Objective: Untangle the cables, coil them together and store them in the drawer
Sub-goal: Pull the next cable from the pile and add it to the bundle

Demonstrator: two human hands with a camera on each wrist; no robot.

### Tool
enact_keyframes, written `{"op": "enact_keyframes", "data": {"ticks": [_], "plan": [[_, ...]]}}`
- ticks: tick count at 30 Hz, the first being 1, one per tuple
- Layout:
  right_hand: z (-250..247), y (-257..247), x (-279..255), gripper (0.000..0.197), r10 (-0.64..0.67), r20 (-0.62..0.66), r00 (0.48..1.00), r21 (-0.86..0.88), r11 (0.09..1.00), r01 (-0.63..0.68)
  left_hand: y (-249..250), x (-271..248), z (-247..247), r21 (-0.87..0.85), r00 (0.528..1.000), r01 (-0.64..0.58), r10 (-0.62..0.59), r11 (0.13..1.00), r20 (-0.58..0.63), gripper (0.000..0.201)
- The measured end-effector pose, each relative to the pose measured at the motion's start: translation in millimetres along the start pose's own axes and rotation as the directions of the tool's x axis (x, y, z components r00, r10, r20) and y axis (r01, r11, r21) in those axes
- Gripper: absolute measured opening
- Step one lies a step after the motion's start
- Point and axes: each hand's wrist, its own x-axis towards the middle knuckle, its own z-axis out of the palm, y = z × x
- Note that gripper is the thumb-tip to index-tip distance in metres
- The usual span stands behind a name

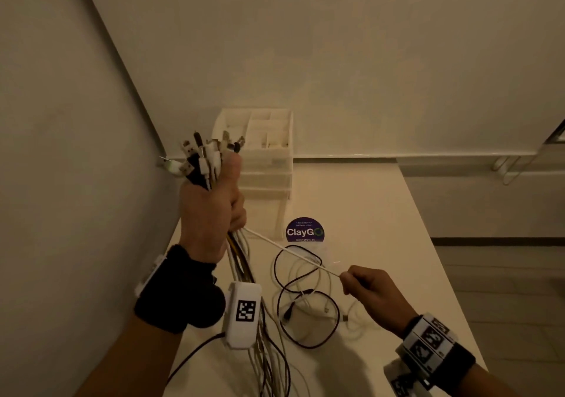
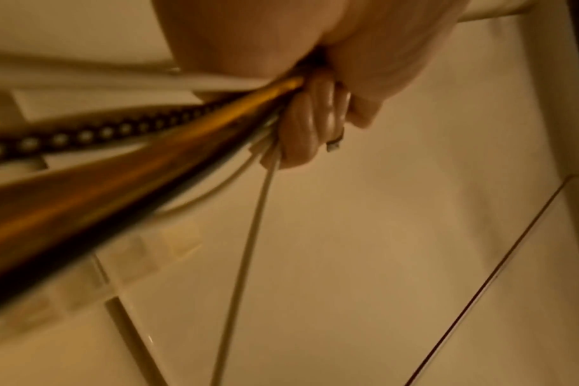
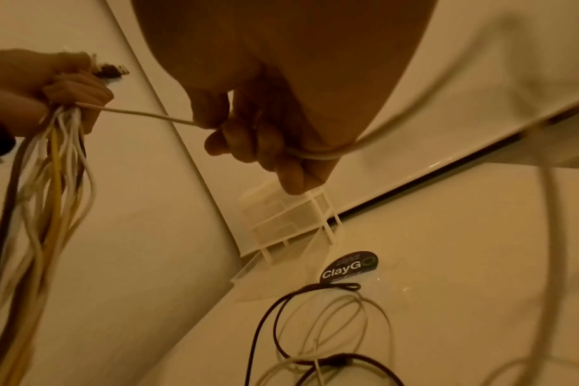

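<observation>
My left hand [image 1: 211,204] is raised above the table's left side and grips a thick bundle of cables [image 1: 208,161], their plugs sticking up above the fist and the cords [image 1: 241,262] hanging down past the wrist. One white cable [image 1: 293,254] runs taut from that fist to my right hand [image 1: 363,286], which holds it in curled fingers [image 3: 248,141]. Loose black and white cables [image 1: 305,302] lie tangled on the table between the hands. In the left wrist view the fingertips [image 2: 311,125] clamp the cords [image 2: 149,172].
A white plastic drawer unit [image 1: 266,167] stands at the back left of the white table [image 1: 382,213] against the wall. A round dark ClayGo sticker [image 1: 304,230] lies in front of it. The wall runs close along the left.
</observation>
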Motion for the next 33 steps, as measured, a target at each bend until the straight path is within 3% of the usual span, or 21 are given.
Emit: {"op": "enact_keyframes", "data": {"ticks": [3,6,9,11,17,23,26,29,31,33], "plan": [[-7.0,-14.2,5.6,0.047,-0.022,-0.034,0.999,0.023,0.999,0.023,4.3,-6.7,-0.7,0.160,0.994,-0.020,0.003,0.987,0.110,0.039],[-20.6,-41.5,12.9,0.044,0.002,-0.068,0.998,0.152,0.988,0.008,0.9,-19.6,13.1,0.338,0.974,-0.033,-0.046,0.941,0.221,0.016],[-27.2,-70.3,17.3,0.044,-0.017,-0.027,0.999,0.310,0.951,0.024,-18.1,-36.3,33.5,0.374,0.901,0.034,-0.190,0.927,0.389,0.024],[-27.5,-83.2,19.8,0.033,-0.027,0.012,1.000,0.427,0.904,0.020,-33.3,-46.0,45.6,0.409,0.871,0.069,-0.255,0.910,0.421,0.023],[-30.8,-96.3,9.4,0.027,-0.027,0.042,0.999,0.522,0.853,0.001,-49.5,-53.4,57.3,0.373,0.914,0.060,-0.201,0.926,0.353,0.018],[-26.5,-72.9,-5.2,0.035,0.006,0.072,0.997,0.485,0.874,-0.040,-23.9,-35.9,42.7,0.211,0.991,-0.013,-0.016,0.977,0.134,0.007],[-17.3,-53.4,-25.4,0.037,0.063,0.106,0.992,0.486,0.868,-0.107,-19.0,-21.1,20.7,0.224,0.997,-0.071,0.060,0.972,0.054,0.020],[-8.4,-39.6,-41.6,0.037,0.128,0.115,0.985,0.458,0.873,-0.167,-18.1,-14.2,6.8,0.153,0.996,-0.036,0.048,0.988,-0.077,0.021],[-3.8,-35.3,-47.6,0.038,0.184,0.070,0.980,0.420,0.886,-0.196,-17.0,-16.1,3.9,0.151,0.986,-0.029,0.053,0.988,-0.157,0.014],[-2.2,-36.2,-49.7,0.043,0.237,-0.011,0.972,0.379,0.900,-0.215,-11.6,-25.6,6.4,0.253,0.976,-0.070,0.119,0.965,-0.185,0.009]]}}
